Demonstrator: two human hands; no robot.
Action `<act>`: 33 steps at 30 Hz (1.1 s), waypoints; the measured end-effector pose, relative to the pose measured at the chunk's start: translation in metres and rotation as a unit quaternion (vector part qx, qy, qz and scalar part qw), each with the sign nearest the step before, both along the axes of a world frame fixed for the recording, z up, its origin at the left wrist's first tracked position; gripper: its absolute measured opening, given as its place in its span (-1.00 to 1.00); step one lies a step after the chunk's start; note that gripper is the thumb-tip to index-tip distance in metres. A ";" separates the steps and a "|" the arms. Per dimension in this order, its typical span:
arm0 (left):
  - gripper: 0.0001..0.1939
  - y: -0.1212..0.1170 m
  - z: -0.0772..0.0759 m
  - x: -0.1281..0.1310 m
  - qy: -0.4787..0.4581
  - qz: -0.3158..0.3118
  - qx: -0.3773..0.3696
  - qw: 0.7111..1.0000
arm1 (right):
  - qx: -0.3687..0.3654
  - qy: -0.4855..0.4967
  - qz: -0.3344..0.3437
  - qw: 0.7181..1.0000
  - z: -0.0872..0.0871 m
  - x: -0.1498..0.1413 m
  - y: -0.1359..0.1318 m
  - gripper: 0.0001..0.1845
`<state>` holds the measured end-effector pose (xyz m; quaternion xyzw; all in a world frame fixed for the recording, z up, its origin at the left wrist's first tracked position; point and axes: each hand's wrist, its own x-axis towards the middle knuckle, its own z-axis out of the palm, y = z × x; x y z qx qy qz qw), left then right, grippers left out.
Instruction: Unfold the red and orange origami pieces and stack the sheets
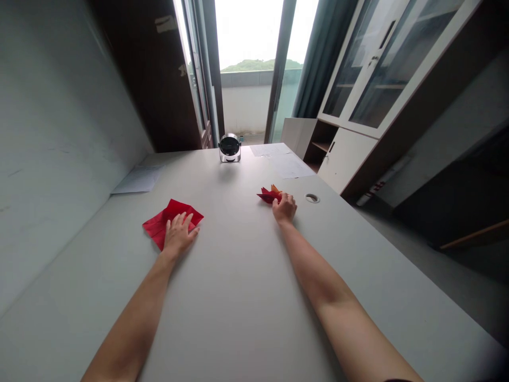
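A stack of red paper sheets (165,220) lies on the grey table (238,276) at the left. My left hand (180,233) rests flat on the stack with the fingers stretched out and spread. Farther right, a small folded red and orange paper figure (269,194) sits on the table. My right hand (284,208) is curled with its fingertips closed on the near edge of that figure.
A small round fan (229,147) stands at the table's far middle. White sheets of paper (138,179) lie at the far left and more paper (288,165) at the far right. A cable hole (312,198) is right of my right hand. A cabinet (369,95) stands along the right.
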<state>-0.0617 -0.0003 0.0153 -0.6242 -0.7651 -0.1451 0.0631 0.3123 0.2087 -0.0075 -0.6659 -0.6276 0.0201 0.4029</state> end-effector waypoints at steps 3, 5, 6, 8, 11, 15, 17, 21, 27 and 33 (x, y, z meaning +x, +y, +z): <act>-0.41 -0.003 -0.005 -0.014 0.012 0.061 -0.015 0.998 | -0.032 0.019 0.010 0.999 -0.003 0.003 0.002 -0.70; -0.47 -0.006 -0.007 -0.025 0.025 0.090 -0.004 0.996 | -0.050 0.021 0.027 0.998 -0.003 0.005 0.001 -0.78; -0.50 -0.007 -0.007 -0.029 0.028 0.100 0.001 0.995 | -0.058 0.020 0.034 0.998 -0.003 0.005 0.001 -0.81; -0.53 -0.009 -0.006 -0.034 0.028 0.115 0.010 0.993 | -0.070 0.021 0.046 0.996 -0.001 0.004 -0.002 -0.82; -0.57 -0.010 -0.001 -0.033 0.026 0.132 0.046 0.990 | -0.069 0.033 0.080 0.994 0.003 -0.001 -0.010 -0.83; -0.59 -0.008 0.010 -0.014 -0.024 0.079 0.123 0.989 | -0.050 0.065 0.153 0.985 0.009 -0.023 -0.028 -0.84; -0.61 -0.006 0.012 0.005 -0.097 0.002 0.126 0.987 | -0.048 0.084 0.192 0.977 0.013 -0.042 -0.043 -0.83; -0.59 -0.002 0.005 0.052 -0.342 -0.094 0.076 0.932 | -0.073 0.121 0.306 0.942 0.020 -0.083 -0.083 -0.85; -0.62 0.001 -0.002 0.083 -0.557 -0.112 0.084 0.819 | -0.128 0.148 0.449 0.872 0.030 -0.111 -0.129 -0.92; -0.61 0.003 -0.004 0.072 -0.649 -0.094 0.097 0.749 | -0.177 0.164 0.505 0.829 0.034 -0.111 -0.136 -0.91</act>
